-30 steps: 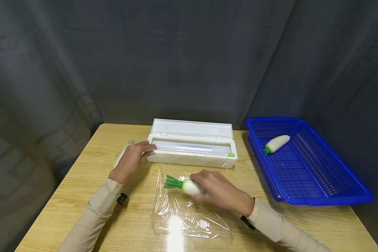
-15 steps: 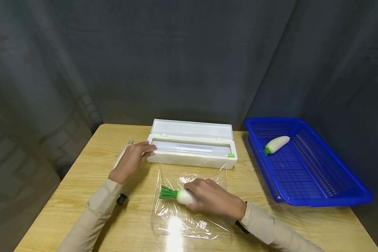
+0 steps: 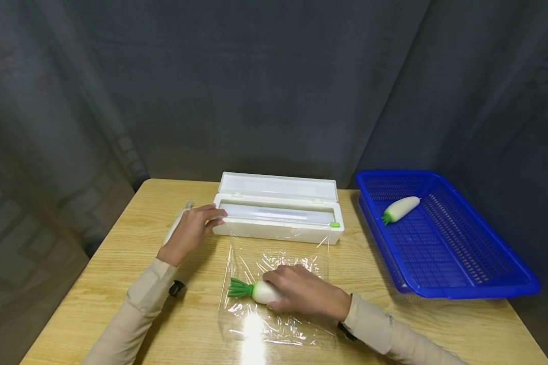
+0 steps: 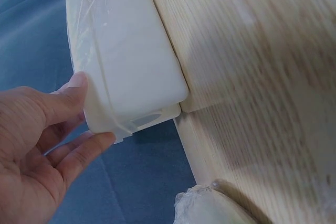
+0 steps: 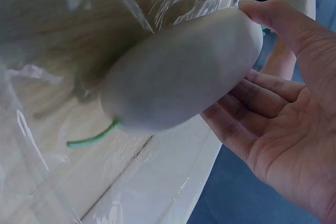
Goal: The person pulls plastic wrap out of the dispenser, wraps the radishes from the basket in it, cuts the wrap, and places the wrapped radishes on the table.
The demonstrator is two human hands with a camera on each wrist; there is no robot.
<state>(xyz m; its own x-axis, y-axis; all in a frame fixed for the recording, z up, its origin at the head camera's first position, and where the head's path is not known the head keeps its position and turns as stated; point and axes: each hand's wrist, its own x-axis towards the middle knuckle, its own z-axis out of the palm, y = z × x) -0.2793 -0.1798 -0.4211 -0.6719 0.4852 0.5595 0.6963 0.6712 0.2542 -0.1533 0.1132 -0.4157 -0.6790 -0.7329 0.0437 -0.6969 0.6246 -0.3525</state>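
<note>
While the head view takes in both hands, the right hand grips a white radish over a sheet of clear film, the green leaves pointing left. That film runs out from the front of a long white box, whose lid stands open at the back and whose front edge carries a green slider. Across it, the left hand pinches the box's left end, with a pale film-wrapped object just beside that arm on the wooden tabletop. Farther right, a blue basket holds a second radish. From the left wrist, fingertips press on two sides of the box corner, film lies over the box, and the wrapped object shows at the lower edge. From the right wrist, the thumb and curled fingers clasp the leafy end of the radish, its thin green tail free; whether its underside touches the film is hard to say from this angle.
</note>
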